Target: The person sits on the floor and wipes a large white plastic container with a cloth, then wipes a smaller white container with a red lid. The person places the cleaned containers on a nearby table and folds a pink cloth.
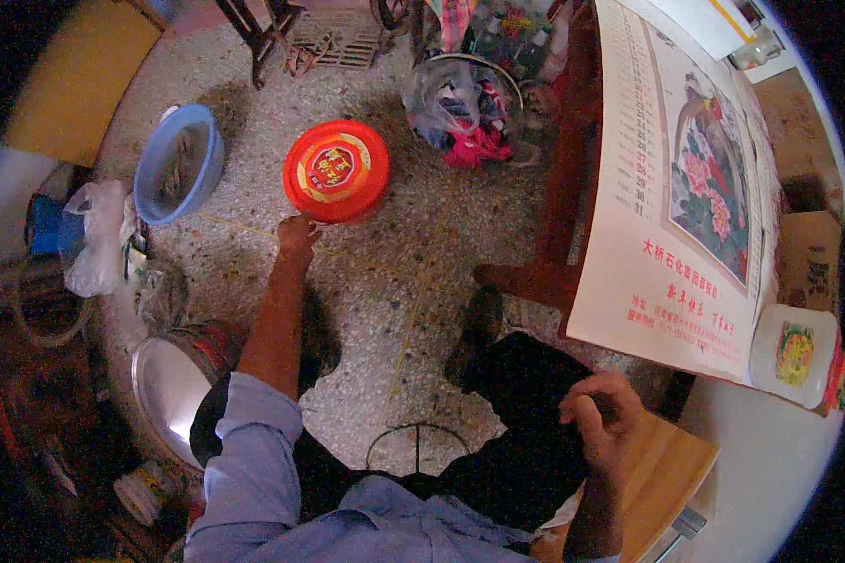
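Observation:
A round red plastic basin or lid [372, 184] with a printed gold-and-red centre is in front of me, over the speckled floor. At its near edge, my left hand [297, 236] has its fingers closed on the rim. The fingertips are small and partly hidden there. My right hand [605, 415] rests by my right thigh, beside a wooden board [665, 457]. Its fingers are loosely curled and apart, with nothing visible in them.
Left stands a blue plastic basin [215, 158], near a clear plastic bag [95, 239] and a round metal lid [162, 394]. Ahead is a clear bag of cloths [465, 91]. A large wall calendar [620, 281] covers a dark red table [560, 211] at right, beside a white plastic tub [764, 352].

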Demonstrator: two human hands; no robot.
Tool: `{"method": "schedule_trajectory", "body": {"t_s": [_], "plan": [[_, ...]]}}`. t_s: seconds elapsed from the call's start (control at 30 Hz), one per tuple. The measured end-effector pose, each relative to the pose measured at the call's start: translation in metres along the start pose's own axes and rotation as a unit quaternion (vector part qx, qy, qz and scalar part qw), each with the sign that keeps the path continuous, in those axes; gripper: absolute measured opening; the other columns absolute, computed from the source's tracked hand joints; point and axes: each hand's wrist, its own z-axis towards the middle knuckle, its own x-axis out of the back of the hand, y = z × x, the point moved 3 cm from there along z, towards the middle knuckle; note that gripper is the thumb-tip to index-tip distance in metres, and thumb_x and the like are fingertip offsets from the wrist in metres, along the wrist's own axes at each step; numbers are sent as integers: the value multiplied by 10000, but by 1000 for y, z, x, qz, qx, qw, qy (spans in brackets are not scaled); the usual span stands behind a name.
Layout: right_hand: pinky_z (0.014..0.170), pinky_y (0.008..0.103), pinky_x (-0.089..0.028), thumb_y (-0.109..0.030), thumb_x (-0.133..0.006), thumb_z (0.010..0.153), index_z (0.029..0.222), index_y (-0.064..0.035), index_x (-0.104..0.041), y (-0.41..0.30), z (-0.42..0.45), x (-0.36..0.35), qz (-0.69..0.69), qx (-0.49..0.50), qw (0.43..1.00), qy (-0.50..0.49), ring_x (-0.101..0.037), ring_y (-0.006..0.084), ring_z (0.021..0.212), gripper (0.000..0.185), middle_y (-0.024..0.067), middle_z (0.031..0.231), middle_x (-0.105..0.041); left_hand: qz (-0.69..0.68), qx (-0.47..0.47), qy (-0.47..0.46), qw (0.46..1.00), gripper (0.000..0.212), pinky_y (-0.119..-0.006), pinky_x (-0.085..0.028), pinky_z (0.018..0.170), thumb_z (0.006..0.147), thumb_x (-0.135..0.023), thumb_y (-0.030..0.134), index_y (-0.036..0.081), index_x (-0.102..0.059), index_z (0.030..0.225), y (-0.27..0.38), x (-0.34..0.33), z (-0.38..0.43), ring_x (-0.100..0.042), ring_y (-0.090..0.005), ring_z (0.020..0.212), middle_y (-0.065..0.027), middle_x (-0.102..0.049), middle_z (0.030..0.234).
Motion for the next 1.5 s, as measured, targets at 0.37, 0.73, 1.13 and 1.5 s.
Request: {"method": "schedule_trajectory", "body": {"t_s": [0.37,0.73,1.13,1.5], "plan": [[682,294,-550,-40,-657,960,1008,-20,-641,-7,-2,5,63,-99,993,16,-668,164,730,55,112,878,-694,-170,131,-48,976,416,-379,-583,814,973,-688,364,86,-633,1278,23,-21,3,-698,-258,955,-83,-726,1111],[666,282,-529,-128,-670,981,995,-24,-667,1,-5,-3,74,-36,996,-17,-638,135,726,105,63,842,-683,-204,116,61,970,374,-442,-574,796,855,-803,334,61,-658,1065,129,11,-79,-660,-268,840,-91,-659,930],[697,324,-599,-405,-726,951,1066,-40,-664,-39,9,-46,302,75,946,-85,-678,152,759,387,73,950,-696,-256,-137,-148,945,414,-414,-488,1014,995,-655,301,60,-613,1330,341,-78,-277,-665,-204,1138,-81,-696,1290],[586,326,-622,-540,-745,900,1068,5,-669,-118,15,13,369,58,927,-26,-729,201,682,575,130,927,-745,-227,-211,-223,924,360,-375,-521,950,968,-710,246,46,-649,1261,414,-198,-400,-679,-173,1078,-66,-711,1231]]}}
